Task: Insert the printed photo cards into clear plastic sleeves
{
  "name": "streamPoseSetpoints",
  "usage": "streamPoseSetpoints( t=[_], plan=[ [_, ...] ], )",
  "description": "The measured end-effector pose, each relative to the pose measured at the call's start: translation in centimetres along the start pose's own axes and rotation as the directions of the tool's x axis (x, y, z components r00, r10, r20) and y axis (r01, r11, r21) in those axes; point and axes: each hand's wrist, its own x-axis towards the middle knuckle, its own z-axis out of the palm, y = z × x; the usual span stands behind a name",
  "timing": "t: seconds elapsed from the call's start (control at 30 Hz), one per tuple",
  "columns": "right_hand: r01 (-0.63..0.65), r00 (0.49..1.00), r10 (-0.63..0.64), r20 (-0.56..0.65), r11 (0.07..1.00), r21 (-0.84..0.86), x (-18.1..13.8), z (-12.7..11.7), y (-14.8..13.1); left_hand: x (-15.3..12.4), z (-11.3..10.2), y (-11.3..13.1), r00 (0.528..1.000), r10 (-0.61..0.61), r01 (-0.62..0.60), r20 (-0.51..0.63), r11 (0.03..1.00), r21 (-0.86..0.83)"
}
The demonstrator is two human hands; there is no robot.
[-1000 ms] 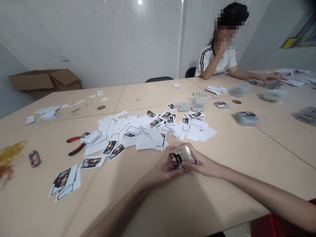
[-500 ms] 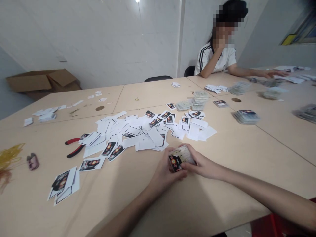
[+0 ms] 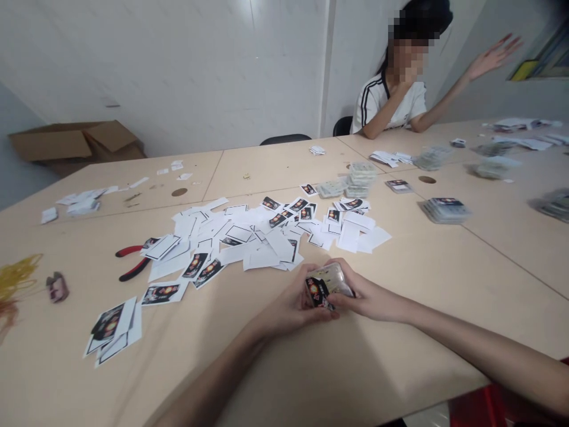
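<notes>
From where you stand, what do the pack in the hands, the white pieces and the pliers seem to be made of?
The pack looks wrapped in clear glossy plastic: light shines on it. The white pieces look like thin matte paper with no shine. The pliers' handles look like smooth red and black plastic or rubber.

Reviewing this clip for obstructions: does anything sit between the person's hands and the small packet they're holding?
No. The left hand and right hand touch the glossy card packet directly, with nothing visible between them.
</notes>
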Motion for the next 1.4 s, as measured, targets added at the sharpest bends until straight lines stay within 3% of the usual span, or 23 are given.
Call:
streamPoseSetpoints(
  t=[0.1, 0.37, 0.57, 0.83, 1.1, 1.27, 1.4],
  plan=[
    [0.004, 1.000, -0.005, 0.028, 1.000, 0.026, 0.0, -0.2, -0.1, 0.0, -0.1, 0.1, 1.000, -0.019, 0.019, 0.016, 1.000, -0.018],
    [-0.034, 0.988, 0.030, 0.150, 0.999, 0.028, 0.0, -1.1, -0.1, -0.1, 0.3, 0.4, 0.995, -0.047, 0.055, -0.091, 0.995, 0.086],
    [-0.041, 0.977, 0.022, 0.212, 0.995, 0.086, 0.0, -1.2, -0.3, -0.3, 0.1, 0.0, 0.991, -0.134, 0.134, 0.012, 0.991, 0.025],
    [-0.026, 0.972, 0.014, 0.235, 0.998, 0.051, 0.1, -1.6, -0.3, 0.0, -0.2, 0.1, 0.988, -0.141, 0.141, 0.063, 0.990, 0.005],
    [-0.013, 0.991, -0.001, 0.134, 0.995, 0.103, 0.3, -1.2, 0.0, 0.1, -0.1, -0.3, 0.997, -0.071, 0.071, -0.021, 0.997, 0.026],
    [-0.038, 0.990, 0.012, 0.140, 0.982, 0.185, 0.4, -0.6, -0.1, 0.2, 0.0, -0.8, 0.999, -0.013, 0.015, -0.046, 0.999, 0.031],
    [-0.072, 0.997, 0.073, -0.006, 0.988, 0.139, 0.2, 0.2, 0.0, 0.3, 0.0, -1.2, 0.998, -0.009, 0.009, -0.065, 1.000, -0.004]
  ],
)
